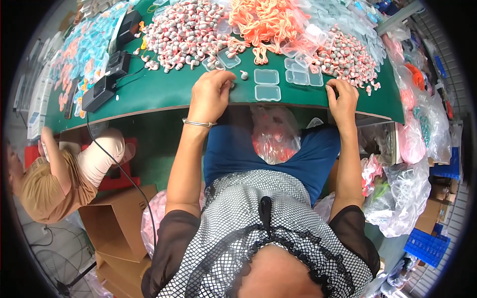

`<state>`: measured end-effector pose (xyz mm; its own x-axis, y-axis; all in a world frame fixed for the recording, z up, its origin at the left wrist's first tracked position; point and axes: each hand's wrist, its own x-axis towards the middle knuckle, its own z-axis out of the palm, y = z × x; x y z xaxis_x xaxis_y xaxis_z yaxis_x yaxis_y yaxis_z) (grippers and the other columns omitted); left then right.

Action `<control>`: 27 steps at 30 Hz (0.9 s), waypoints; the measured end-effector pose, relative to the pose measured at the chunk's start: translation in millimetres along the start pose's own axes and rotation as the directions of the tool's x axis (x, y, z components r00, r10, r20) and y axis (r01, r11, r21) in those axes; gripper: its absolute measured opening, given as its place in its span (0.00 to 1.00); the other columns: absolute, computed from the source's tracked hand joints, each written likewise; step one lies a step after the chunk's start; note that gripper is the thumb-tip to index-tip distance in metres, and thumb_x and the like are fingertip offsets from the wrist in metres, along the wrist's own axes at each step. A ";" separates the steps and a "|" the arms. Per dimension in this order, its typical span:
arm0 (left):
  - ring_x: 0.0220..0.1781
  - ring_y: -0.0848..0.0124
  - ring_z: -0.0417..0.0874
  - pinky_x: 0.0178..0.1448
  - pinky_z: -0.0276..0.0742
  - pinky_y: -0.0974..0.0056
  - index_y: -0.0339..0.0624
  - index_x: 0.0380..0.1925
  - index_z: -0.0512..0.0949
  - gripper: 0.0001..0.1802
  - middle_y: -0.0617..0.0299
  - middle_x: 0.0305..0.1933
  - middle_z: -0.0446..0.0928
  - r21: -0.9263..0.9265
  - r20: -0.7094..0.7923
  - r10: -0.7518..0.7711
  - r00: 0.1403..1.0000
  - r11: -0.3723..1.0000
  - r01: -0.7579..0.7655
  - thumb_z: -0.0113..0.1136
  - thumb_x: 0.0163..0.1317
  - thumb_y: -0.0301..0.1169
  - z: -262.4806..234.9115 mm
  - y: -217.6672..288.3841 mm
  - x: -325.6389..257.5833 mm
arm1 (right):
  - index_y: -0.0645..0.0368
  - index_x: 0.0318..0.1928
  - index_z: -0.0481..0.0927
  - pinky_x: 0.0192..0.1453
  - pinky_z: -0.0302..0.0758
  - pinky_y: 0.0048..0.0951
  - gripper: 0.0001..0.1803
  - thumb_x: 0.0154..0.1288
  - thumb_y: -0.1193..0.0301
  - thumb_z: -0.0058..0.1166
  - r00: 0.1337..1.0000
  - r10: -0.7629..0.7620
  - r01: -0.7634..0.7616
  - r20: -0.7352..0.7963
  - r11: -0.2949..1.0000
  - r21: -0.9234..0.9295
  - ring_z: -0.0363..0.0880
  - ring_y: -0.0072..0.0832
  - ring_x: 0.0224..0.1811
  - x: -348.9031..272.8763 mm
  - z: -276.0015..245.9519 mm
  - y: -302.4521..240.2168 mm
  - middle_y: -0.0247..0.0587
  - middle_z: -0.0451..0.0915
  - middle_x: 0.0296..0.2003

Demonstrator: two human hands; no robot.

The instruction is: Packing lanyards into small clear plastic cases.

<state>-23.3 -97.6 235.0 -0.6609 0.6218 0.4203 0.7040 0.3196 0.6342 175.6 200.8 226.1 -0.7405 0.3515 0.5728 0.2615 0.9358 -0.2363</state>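
My left hand (211, 92) is over the near part of the green table, its fingers bent down and drawn together. Whatever is between its fingertips is too small and hidden to name. Just right of it lies a single small rounded grey-and-pink piece (244, 75). Two shallow clear plastic boxes (267, 76) lie one behind the other near the table edge. My right hand (344, 97) is at the edge further right, its fingers bent and apart with nothing visible in them. More clear boxes (297, 77), with lids open, lie between that hand and the pair.
Grey-and-pink pieces form a large pile (184, 32) at the back left and another (348, 57) at the right. Between them are looped orange cords (266, 22). Black devices (99, 93) stand left on the green table (159, 92). A person (54, 179) sits left, by a cardboard box (117, 221).
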 end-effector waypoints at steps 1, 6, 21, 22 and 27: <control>0.35 0.63 0.85 0.41 0.81 0.63 0.38 0.38 0.83 0.08 0.54 0.37 0.82 0.000 0.002 -0.002 1.000 1.000 0.002 0.63 0.59 0.19 -0.9 0.1 -0.3 | 0.55 0.36 0.82 0.50 0.70 0.36 0.06 0.58 0.75 0.64 1.000 -0.004 0.004 -0.003 0.999 0.046 0.81 0.35 0.40 -0.3 0.9 0.8 0.35 0.82 0.34; 0.36 0.61 0.86 0.41 0.81 0.63 0.38 0.41 0.83 0.09 0.53 0.37 0.83 -0.007 0.057 -0.005 0.998 1.000 0.006 0.63 0.59 0.19 2.2 -0.9 -0.8 | 0.57 0.36 0.81 0.43 0.74 0.32 0.08 0.56 0.81 0.63 0.992 0.118 -0.101 -0.055 0.964 0.246 0.80 0.32 0.34 -2.5 2.7 -8.7 0.36 0.81 0.33; 0.33 0.63 0.85 0.39 0.80 0.63 0.36 0.37 0.82 0.08 0.54 0.32 0.81 -0.251 0.089 0.119 0.989 0.963 -0.093 0.65 0.56 0.20 34.2 30.9 6.6 | 0.50 0.36 0.82 0.56 0.61 0.38 0.06 0.57 0.73 0.63 0.982 -0.158 0.110 0.106 0.924 0.366 0.79 0.31 0.42 10.2 17.6 -127.1 0.29 0.82 0.35; 0.35 0.60 0.84 0.41 0.80 0.61 0.37 0.37 0.82 0.08 0.54 0.33 0.81 -0.197 0.116 0.151 0.982 0.972 -0.126 0.65 0.56 0.21 36.6 28.1 7.6 | 0.50 0.36 0.82 0.57 0.61 0.39 0.06 0.57 0.72 0.63 0.976 -0.173 0.122 0.134 0.937 0.326 0.79 0.31 0.42 10.2 20.6 -125.7 0.28 0.82 0.35; 0.43 0.54 0.82 0.47 0.79 0.56 0.37 0.36 0.83 0.08 0.54 0.36 0.81 -0.135 0.076 0.193 0.978 0.974 -0.182 0.67 0.55 0.24 37.7 28.7 2.3 | 0.50 0.37 0.82 0.57 0.60 0.40 0.06 0.58 0.72 0.63 0.952 -0.255 0.213 0.167 0.948 0.236 0.78 0.30 0.43 13.3 18.1 -121.4 0.29 0.83 0.36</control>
<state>5.2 -60.0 229.7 -0.4906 0.7246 0.4840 0.7707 0.1016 0.6291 122.7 91.5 248.2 -0.8752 0.0915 0.4750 -0.0560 0.9562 -0.2874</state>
